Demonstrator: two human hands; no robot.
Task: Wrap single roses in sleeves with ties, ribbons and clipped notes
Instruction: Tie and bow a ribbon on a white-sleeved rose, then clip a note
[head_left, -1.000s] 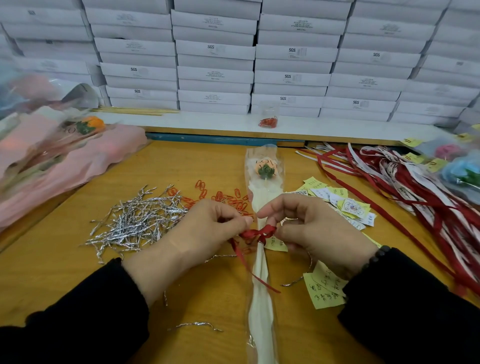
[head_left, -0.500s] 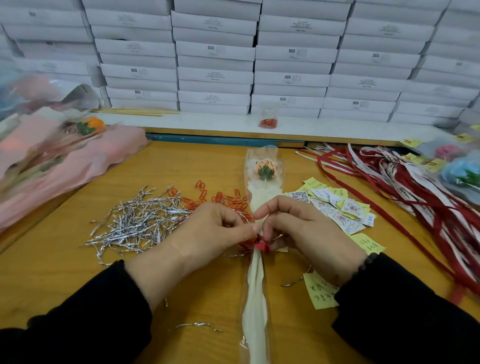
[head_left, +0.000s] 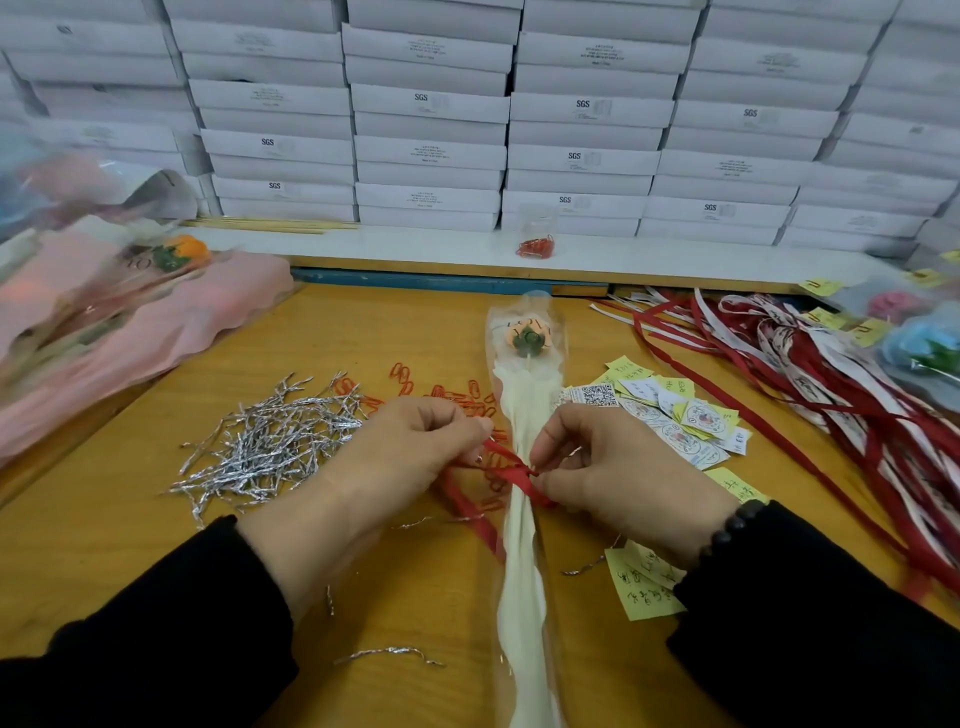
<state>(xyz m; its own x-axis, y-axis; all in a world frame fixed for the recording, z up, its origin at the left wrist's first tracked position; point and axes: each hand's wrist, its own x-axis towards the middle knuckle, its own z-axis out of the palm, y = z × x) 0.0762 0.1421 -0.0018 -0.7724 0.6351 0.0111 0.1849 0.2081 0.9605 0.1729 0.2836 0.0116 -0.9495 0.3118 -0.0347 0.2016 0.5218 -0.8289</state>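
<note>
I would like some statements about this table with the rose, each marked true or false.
1. Both hands pinch the red ribbon at the sleeved rose. True.
2. The silver ties lie by the right hand. False: they lie beside the left hand.
3. The rose's head points toward the person. False: it points toward the white boxes.
4. Yellow notes lie near the right wrist. True.

Sleeved rose (head_left: 527, 395) lies lengthwise on wooden worktop (head_left: 332, 332), bloom far end. Left hand (head_left: 410, 457) and right hand (head_left: 608, 467) each pinch red ribbon (head_left: 511, 467) crossing sleeve. Silver twist ties (head_left: 270, 441) heaped left; red paper clips (head_left: 447, 389) behind left hand; notes (head_left: 675, 410) right; ribbon bundle (head_left: 831, 374) far right.
</note>
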